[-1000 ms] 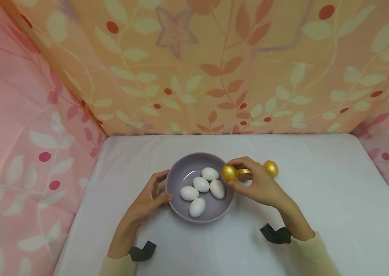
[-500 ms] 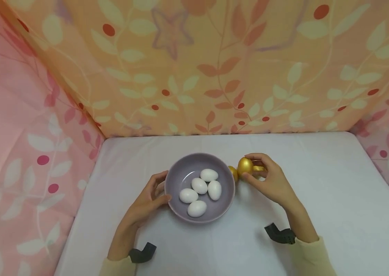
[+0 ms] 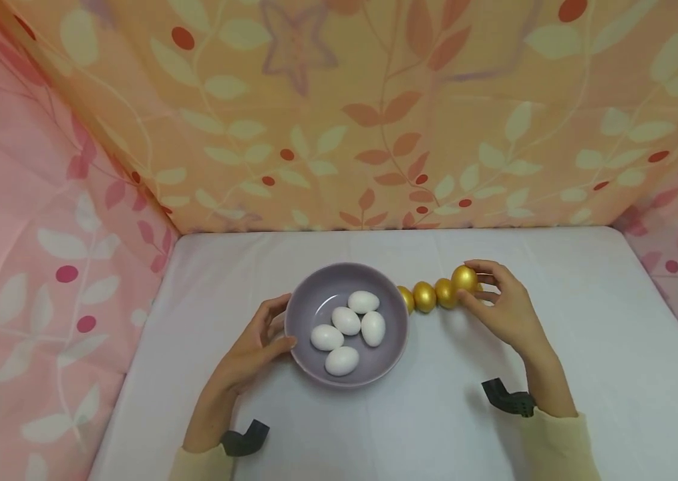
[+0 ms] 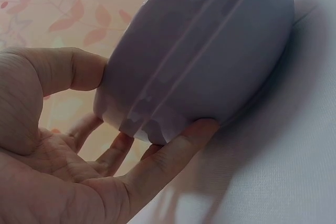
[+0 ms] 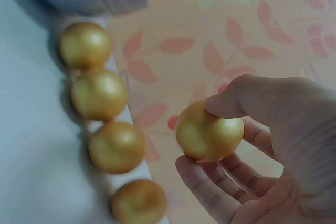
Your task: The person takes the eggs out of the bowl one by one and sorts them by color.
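Observation:
A mauve bowl (image 3: 310, 308) stands on the white table, with several white eggs (image 3: 347, 321) lying inside. My left hand (image 3: 251, 351) holds the bowl's left side; in the left wrist view the thumb and fingertips touch its outer wall (image 4: 226, 51). My right hand (image 3: 510, 307) pinches a gold egg (image 3: 464, 280) between thumb and fingers, raised off the table. Several other gold eggs (image 3: 425, 296) run in a row from the bowl's right side. The right wrist view shows this row (image 5: 100, 94) beside the pinched egg (image 5: 210, 135); in the head view, the row's right end is partly hidden.
White cloth covers the table (image 3: 387, 434). An orange curtain with leaf patterns (image 3: 314, 133) hangs behind it, with pink curtains (image 3: 44, 267) at the left and right. A dark curved piece (image 3: 245, 439) sits at each wrist.
My right hand has carried the gold egg from the bowl's right rim rightward along the row, uncovering more gold eggs. The left hand stays on the bowl.

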The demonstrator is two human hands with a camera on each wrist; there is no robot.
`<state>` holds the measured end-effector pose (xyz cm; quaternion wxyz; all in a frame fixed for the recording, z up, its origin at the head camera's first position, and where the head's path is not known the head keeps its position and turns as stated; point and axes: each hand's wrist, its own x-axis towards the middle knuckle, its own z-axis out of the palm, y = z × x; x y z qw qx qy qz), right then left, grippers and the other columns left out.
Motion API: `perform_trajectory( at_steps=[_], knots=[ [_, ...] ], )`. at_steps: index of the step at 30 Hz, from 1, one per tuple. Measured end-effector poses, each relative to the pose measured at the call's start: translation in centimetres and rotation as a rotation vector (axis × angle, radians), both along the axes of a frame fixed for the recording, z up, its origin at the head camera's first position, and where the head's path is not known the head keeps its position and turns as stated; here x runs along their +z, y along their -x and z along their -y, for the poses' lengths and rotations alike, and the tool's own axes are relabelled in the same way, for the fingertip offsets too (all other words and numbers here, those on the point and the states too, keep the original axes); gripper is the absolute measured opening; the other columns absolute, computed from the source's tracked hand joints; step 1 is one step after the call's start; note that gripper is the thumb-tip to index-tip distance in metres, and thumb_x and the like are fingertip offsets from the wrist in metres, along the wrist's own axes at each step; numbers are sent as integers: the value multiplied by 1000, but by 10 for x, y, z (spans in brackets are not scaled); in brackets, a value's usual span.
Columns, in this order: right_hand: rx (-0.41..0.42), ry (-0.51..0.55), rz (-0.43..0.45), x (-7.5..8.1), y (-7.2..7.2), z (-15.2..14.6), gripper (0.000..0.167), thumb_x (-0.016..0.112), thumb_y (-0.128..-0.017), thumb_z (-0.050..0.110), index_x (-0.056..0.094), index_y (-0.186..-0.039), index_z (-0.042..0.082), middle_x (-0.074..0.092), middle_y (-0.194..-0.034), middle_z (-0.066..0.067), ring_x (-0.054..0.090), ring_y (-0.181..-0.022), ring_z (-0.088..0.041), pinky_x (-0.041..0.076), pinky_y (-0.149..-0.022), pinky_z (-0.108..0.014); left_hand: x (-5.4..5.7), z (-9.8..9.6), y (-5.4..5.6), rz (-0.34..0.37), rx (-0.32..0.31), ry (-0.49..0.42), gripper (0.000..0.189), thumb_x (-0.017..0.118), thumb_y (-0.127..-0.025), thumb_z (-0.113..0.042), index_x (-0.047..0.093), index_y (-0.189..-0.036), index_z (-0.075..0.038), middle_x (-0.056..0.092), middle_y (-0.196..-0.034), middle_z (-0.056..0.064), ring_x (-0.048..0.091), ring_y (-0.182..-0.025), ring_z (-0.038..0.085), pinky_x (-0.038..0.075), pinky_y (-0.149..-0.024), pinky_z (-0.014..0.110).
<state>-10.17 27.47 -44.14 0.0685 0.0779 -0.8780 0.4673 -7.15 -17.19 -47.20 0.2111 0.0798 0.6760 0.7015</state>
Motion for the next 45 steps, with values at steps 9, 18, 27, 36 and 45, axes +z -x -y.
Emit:
perform_trajectory(
  at_steps=[9, 18, 27, 36, 45],
  knots=[
    [-76, -136, -22, 1, -1, -23, 53, 81, -91, 6, 60, -140, 1, 61, -131, -23, 62, -117, -18, 45, -83, 2, 4, 0, -2, -2, 14, 13, 78, 66, -97, 2, 28, -163, -13, 17, -176, 13, 22, -159, 51, 58, -96, 31],
    [-123, -197, 6, -8, 3, -36, 52, 77, -90, 3, 59, -138, -6, 56, -133, -32, 59, -118, -50, 40, -79, 6, 3, 1, 2, -20, -3, 11, 77, 65, -97, 3, 28, -163, -13, 17, -176, 13, 24, -159, 52, 57, -98, 30],
    [-139, -245, 38, -21, 6, -45, 50, 75, -92, 7, 59, -138, -6, 56, -132, -33, 60, -117, -50, 37, -78, 6, 3, 0, 4, -16, -1, 14, 77, 66, -97, 3, 29, -163, -14, 18, -176, 13, 24, -159, 52, 57, -99, 29],
    [-143, -302, 83, -31, 7, -47, 51, 74, -92, 9, 59, -139, -5, 58, -133, -32, 60, -118, -48, 43, -81, -7, 1, 0, 3, -15, 0, 14, 78, 67, -96, 2, 29, -163, -13, 18, -175, 14, 24, -159, 53, 57, -98, 30],
    [-122, -315, 101, -35, 9, -46, 54, 75, -91, 5, 57, -140, -7, 58, -131, -34, 60, -117, -50, 56, -95, -62, -1, 1, 1, -10, 0, 9, 78, 67, -97, 2, 29, -162, -13, 18, -175, 13, 25, -158, 53, 58, -98, 32]
  ],
)
